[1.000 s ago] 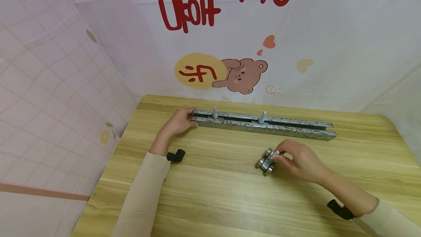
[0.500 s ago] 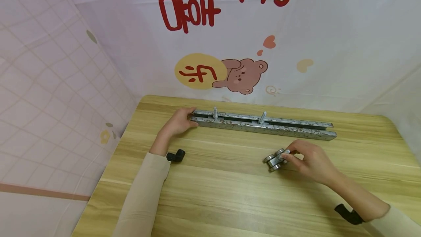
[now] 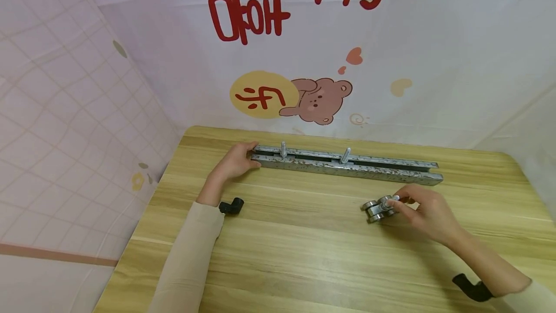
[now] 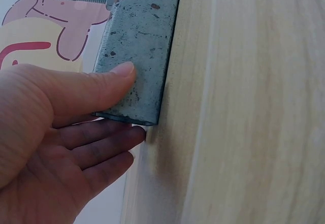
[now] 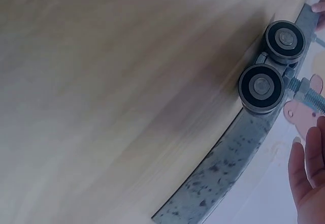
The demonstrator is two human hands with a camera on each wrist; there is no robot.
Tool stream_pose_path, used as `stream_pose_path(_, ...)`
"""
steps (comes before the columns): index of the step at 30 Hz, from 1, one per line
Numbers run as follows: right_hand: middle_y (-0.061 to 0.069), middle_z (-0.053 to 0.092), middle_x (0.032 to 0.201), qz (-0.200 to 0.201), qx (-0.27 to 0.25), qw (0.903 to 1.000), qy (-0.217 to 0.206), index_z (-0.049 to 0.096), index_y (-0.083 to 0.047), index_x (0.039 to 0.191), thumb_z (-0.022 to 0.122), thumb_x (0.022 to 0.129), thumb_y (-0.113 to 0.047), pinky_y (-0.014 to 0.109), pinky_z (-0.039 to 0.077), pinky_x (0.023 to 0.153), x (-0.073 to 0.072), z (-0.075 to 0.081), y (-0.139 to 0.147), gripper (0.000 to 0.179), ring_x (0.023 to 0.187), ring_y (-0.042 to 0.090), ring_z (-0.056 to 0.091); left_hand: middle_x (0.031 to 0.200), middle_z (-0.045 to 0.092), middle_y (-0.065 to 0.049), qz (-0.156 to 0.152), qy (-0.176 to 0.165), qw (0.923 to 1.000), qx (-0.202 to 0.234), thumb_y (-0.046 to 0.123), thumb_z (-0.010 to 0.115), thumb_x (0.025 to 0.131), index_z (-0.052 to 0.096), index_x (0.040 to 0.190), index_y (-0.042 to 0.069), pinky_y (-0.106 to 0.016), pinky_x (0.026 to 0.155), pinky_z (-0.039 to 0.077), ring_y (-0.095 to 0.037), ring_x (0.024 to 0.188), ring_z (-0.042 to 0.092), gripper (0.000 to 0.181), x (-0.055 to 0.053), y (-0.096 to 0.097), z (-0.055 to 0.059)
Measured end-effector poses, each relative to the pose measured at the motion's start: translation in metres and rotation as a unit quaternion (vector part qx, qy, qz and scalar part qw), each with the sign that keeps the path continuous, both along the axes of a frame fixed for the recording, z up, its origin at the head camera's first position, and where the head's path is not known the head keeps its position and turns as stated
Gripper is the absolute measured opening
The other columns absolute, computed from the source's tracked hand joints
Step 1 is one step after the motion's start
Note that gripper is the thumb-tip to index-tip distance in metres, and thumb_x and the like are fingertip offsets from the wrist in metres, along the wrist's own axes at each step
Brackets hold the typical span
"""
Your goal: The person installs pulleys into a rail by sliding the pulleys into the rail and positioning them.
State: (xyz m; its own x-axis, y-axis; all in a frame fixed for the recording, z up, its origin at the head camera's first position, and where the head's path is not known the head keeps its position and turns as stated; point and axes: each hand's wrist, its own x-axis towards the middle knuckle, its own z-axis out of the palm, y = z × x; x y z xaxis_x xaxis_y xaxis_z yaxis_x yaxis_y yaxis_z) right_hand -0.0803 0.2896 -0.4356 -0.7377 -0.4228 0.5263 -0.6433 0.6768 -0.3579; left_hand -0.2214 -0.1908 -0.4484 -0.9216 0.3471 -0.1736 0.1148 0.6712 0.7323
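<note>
A long galvanized metal channel rail (image 3: 347,170) with rust spots lies near the back of the table, its slot facing up. Two threaded bolts, a left one (image 3: 284,149) and a right one (image 3: 345,155), stick up out of the slot. At the rail's left end my left hand (image 3: 235,160) grips it, thumb on the front wall (image 4: 122,71). My right hand (image 3: 427,209) pinches the threaded stem of a four-wheeled roller trolley (image 3: 377,210), in front of the rail's right part. Its bearing wheels (image 5: 261,87) show up close in the right wrist view.
The wooden table (image 3: 278,255) has a rounded back right corner. Behind it hangs a white printed cloth (image 3: 434,62) with a bear and red lettering. Black curved pieces sit at the left wrist (image 3: 231,206) and the right wrist (image 3: 472,288).
My right hand has moved to the right with the trolley, which has also turned so its wheels point more to the left. The left hand and rail have stayed put.
</note>
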Motion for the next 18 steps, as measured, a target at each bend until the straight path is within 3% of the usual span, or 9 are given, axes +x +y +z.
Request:
stream_pose_path(10, -0.006, 0.071, 0.083, -0.04, -0.022, 0.999, -0.003, 0.075, -0.019, 0.084, 0.09, 0.066, 0.009, 0.017, 0.05, 0.061, 0.003, -0.003, 0.02, 0.037, 0.073, 0.002, 0.061, 0.157, 0.048, -0.02, -0.001, 0.006, 1.0, -0.004, 0.012, 0.076, 0.098, 0.04, 0.16, -0.001, -0.05, 0.113, 0.045, -0.036, 0.144, 0.047, 0.073, -0.001, 0.0, -0.001)
stream_pose_path(18, -0.009, 0.068, 0.076, -0.09, -0.031, 0.995, -0.031, 0.075, -0.014, 0.085, 0.087, 0.068, 0.013, 0.013, 0.047, 0.056, 0.007, -0.002, 0.036, 0.034, 0.073, -0.007, 0.058, 0.157, 0.048, -0.02, 0.0, 0.002, 1.0, -0.002, 0.011, 0.076, 0.098, 0.039, 0.16, 0.0, -0.05, 0.112, 0.045, -0.037, 0.142, 0.048, 0.073, 0.0, -0.001, -0.001)
